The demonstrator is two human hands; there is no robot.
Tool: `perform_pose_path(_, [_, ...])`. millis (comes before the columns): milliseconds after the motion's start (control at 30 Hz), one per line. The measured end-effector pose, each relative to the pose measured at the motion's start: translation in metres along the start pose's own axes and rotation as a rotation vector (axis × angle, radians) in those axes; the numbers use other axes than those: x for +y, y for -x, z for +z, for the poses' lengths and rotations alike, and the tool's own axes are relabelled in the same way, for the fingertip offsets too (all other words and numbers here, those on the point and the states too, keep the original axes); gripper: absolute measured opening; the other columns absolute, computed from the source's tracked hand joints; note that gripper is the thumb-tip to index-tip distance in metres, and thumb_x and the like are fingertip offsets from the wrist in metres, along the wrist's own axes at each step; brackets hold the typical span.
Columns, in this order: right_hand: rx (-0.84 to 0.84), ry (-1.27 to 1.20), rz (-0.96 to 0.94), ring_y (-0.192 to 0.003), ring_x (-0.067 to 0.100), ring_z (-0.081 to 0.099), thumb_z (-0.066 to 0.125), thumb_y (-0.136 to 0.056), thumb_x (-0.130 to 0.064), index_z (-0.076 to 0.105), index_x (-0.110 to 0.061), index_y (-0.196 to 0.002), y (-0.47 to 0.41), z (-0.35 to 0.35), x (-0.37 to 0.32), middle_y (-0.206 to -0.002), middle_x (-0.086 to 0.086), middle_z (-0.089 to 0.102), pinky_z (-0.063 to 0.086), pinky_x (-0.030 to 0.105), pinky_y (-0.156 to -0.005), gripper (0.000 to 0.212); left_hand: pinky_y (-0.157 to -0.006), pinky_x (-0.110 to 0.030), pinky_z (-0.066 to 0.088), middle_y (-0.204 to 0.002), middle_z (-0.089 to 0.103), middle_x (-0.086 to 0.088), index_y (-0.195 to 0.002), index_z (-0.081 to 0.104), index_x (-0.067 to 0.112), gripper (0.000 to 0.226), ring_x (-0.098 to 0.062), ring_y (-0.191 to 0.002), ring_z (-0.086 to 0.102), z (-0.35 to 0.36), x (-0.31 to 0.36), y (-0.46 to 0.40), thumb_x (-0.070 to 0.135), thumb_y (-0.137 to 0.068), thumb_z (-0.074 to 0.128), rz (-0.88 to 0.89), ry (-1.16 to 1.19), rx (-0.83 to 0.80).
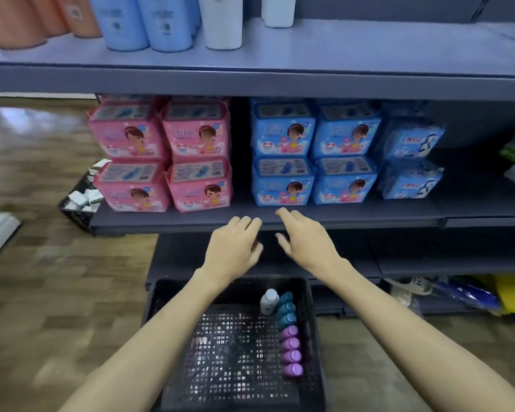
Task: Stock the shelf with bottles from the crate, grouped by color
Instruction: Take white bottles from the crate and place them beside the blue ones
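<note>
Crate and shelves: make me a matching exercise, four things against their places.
Things:
1. purple bottles
2. white bottle in crate
3. pink packs
4. orange bottles

Places:
A. top shelf, far left
B. middle shelf, left of the blue packs
C. crate's right side, nearest row
D. crate's far end, beside the teal bottles

Pairs: 1-C, 2-D, 3-B, 4-A

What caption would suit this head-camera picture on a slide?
Both empty hands, left and right, hover above a black crate of white, teal and purple bottles, before stocked shelves.
</note>
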State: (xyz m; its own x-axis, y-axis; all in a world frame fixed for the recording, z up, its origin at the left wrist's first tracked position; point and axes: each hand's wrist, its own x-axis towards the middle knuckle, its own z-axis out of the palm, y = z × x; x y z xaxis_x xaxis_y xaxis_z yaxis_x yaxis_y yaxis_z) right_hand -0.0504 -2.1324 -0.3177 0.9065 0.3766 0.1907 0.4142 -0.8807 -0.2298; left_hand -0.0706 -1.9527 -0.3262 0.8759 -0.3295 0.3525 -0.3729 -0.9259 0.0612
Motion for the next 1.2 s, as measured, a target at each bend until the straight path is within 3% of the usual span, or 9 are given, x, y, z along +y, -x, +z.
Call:
perform_pose_path(200, [-0.166, -0.04, 0.04, -0.085, 0.033, 0.063, 0.059, -0.093, -0.027, 0.046, -0.014, -0.13, 0.013, 0.056, 0.018, -0.106, 0.007, 0.059, 0.046, 0.037, -0.064, 0.041, -0.042, -0.029, 0.034, -0.076, 0.056, 0.002, -0.094, 0.058, 0.014, 0.023, -0.019, -0.069, 0.053, 0.048, 0.003, 0.021, 0.022, -0.073, 0.061, -0.069, 0.04, -0.133])
perform_pose_path(400, [-0.367, -0.08, 0.129, -0.091, 0.035, 0.063, 0.059, -0.093, -0.028, 0.044, -0.017, -0.129, 0.034, 0.123, 0.038, -0.109, 0.007, 0.058, 0.05, 0.04, -0.07, 0.04, -0.043, -0.028, 0.031, -0.075, 0.054, 0.001, -0.092, 0.056, 0.013, 0.025, -0.021, -0.07, 0.054, 0.102, 0.008, 0.06, 0.023, -0.071, 0.064, -0.154, 0.071, -0.333])
perform_pose_path(533, [-0.511, -0.128, 0.172, -0.099, 0.036, 0.063, 0.061, -0.092, -0.025, 0.045, -0.016, -0.131, 0.055, 0.179, 0.053, -0.115, 0.01, 0.058, 0.049, 0.041, -0.076, 0.043, -0.044, -0.029, 0.038, -0.077, 0.058, 0.0, -0.096, 0.059, 0.013, 0.033, -0.021, -0.072, 0.057, 0.145, 0.017, 0.09, 0.028, -0.069, 0.073, -0.23, 0.094, -0.447])
perform_pose_path(700, [-0.645, -0.142, 0.193, -0.106, 0.036, 0.058, 0.059, -0.094, -0.024, 0.039, -0.017, -0.14, 0.071, 0.253, 0.068, -0.127, 0.012, 0.049, 0.049, 0.041, -0.08, 0.05, -0.046, -0.03, 0.042, -0.079, 0.06, -0.002, -0.095, 0.058, 0.014, 0.029, -0.024, -0.076, 0.06, 0.198, 0.019, 0.115, 0.027, -0.072, 0.071, -0.344, 0.13, -0.488])
perform_pose_path(900, [-0.583, -0.115, 0.176, -0.117, 0.036, 0.049, 0.059, -0.092, -0.012, 0.038, -0.019, -0.144, 0.075, 0.336, 0.083, -0.139, 0.013, 0.037, 0.053, 0.044, -0.079, 0.057, -0.05, -0.031, 0.041, -0.082, 0.06, -0.005, -0.101, 0.059, 0.011, 0.028, -0.029, -0.079, 0.059, 0.265, 0.0, 0.135, 0.021, -0.076, 0.067, -0.414, 0.159, -0.455])
perform_pose_path(1067, [-0.495, -0.071, 0.163, -0.102, 0.038, 0.056, 0.053, -0.093, -0.003, 0.048, -0.015, -0.138, 0.071, 0.359, 0.085, -0.13, 0.016, 0.041, 0.053, 0.042, -0.072, 0.046, -0.057, -0.033, 0.042, -0.096, 0.061, -0.007, -0.116, 0.055, 0.011, 0.034, -0.028, -0.094, 0.057, 0.298, -0.002, 0.148, 0.022, -0.084, 0.056, -0.428, 0.205, -0.507])
perform_pose_path(1200, [-0.542, 0.067, 0.103, -0.094, 0.037, 0.06, 0.049, -0.095, -0.001, 0.043, -0.018, -0.145, 0.07, 0.354, 0.09, -0.133, 0.014, 0.04, 0.05, 0.038, -0.069, 0.053, -0.058, -0.033, 0.042, -0.099, 0.061, -0.005, -0.115, 0.054, 0.013, 0.03, -0.026, -0.096, 0.056, 0.304, 0.002, 0.153, 0.022, -0.086, 0.054, -0.418, 0.232, -0.521])
